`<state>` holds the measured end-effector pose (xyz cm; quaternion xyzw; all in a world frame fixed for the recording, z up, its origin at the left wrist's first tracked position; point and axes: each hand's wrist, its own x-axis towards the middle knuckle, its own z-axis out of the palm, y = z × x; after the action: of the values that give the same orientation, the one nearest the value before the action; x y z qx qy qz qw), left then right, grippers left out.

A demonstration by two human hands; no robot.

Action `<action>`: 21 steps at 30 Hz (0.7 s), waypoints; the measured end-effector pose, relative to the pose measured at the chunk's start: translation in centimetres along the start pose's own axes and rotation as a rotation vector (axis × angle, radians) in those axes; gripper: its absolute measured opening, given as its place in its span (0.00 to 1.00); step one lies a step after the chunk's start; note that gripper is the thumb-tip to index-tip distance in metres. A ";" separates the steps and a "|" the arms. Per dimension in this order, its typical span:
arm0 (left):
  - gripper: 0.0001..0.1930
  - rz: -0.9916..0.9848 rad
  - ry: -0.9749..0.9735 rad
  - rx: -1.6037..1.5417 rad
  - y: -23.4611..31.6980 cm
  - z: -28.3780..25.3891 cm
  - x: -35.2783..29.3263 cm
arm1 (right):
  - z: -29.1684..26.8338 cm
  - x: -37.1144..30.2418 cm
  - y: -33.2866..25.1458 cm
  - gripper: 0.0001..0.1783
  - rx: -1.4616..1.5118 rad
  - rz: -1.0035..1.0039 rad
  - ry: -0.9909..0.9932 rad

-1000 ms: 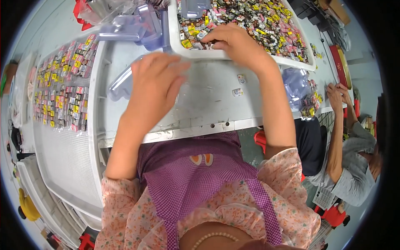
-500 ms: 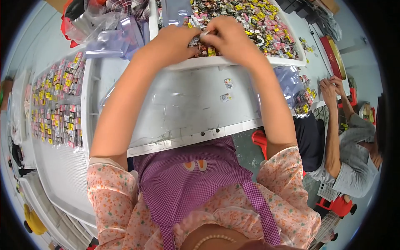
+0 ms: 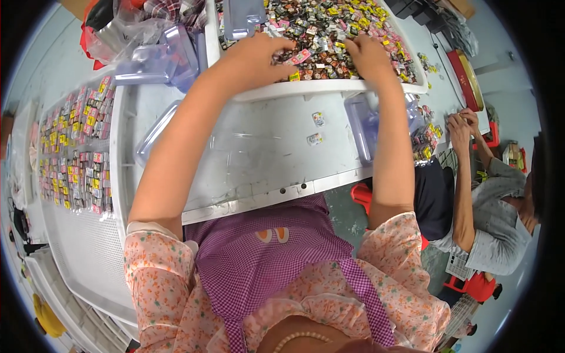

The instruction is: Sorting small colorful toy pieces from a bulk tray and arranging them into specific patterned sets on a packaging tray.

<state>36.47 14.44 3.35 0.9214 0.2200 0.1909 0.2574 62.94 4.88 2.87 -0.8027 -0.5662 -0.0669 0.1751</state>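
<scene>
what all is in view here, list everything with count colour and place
white rimmed tray: one, far edge of table
small wrapped pieces: many, mixed colours, heaped in the tray
grey worktable: one, centre
two loose wrapped pieces: on the table
clear plastic boxes: several, bluish, far left
white mesh tray with sorted rows of pieces: one, left
seated co-worker: one, grey top, right
left hand: in the heap
right hand: in the heap

I see a white tray [image 3: 329, 89] heaped with small packets [image 3: 329, 29] in yellow, pink, black and red. Clear, bluish plastic boxes [image 3: 362, 126] lie on the grey table [image 3: 259, 159]. My apron [image 3: 276, 253] shows purple-and-white checks; the sleeves [image 3: 156, 265] are pink with orange flowers. At right, a red stool [image 3: 360, 194].
</scene>
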 end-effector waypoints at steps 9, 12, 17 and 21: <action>0.21 -0.064 -0.079 0.058 -0.3 -0.1 0.5 | -0.9 0.7 0.1 0.15 0.219 0.104 -0.118; 0.20 0.124 0.108 0.164 -1.2 1.0 0.3 | -0.7 1.3 0.3 0.13 0.188 0.031 -0.075; 0.17 0.014 0.018 -0.018 -0.3 0.6 0.1 | 0.1 2.1 0.1 0.13 0.103 -0.013 -0.055; 0.18 -0.009 -0.048 -0.089 0.2 0.2 0.5 | -1.5 3.1 1.9 0.13 0.146 0.052 -0.058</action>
<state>37.08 14.49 3.37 0.9124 0.2091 0.1773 0.3039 65.91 6.53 4.88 -0.8038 -0.5535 0.0025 0.2182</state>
